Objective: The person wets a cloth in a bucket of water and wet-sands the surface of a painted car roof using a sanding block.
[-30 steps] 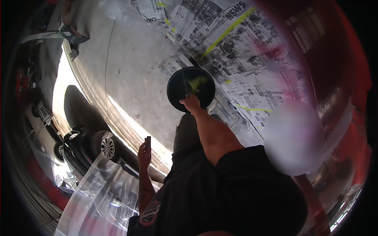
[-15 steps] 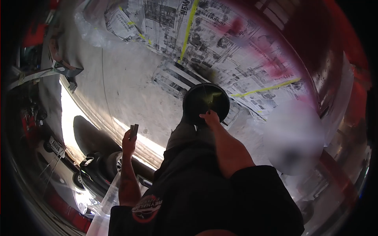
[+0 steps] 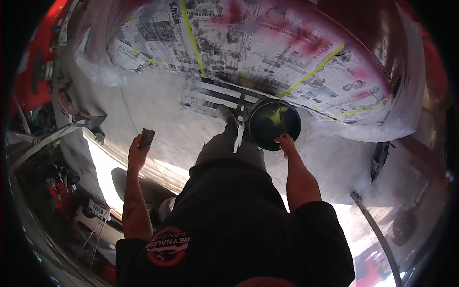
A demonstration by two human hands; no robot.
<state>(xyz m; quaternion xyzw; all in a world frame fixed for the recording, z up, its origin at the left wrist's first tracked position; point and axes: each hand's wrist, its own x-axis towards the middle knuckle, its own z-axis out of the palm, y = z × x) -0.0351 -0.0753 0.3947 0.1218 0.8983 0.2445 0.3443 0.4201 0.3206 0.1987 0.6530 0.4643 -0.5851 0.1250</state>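
Observation:
My left hand (image 3: 137, 152) is out to the left above the floor, its fingers closed around a small dark rectangular block (image 3: 147, 138); the block's exact kind is unclear. Closed at the near rim of a round dark bucket (image 3: 259, 135) is my right hand (image 3: 285, 144). Whether the fingers grip the rim itself or a thin handle I cannot tell. Yellow-green reflections show inside the bucket, which is in front of my right leg. Beyond it curves a dark red car panel (image 3: 330, 16) with newspaper (image 3: 258, 52) taped over it in yellow strips (image 3: 313, 69).
A dark slatted stand (image 3: 210, 97) lies low under the papered panel, close to my feet. Clear plastic sheeting (image 3: 399, 126) hangs at the panel's right end. Curved metal parts (image 3: 79, 115) are at left, and a long strip (image 3: 377, 229) is at lower right.
The bucket and my right hand have shifted right relative to my body. My left hand has turned, showing more of the block's broad face. A blurred white shape on the right is gone.

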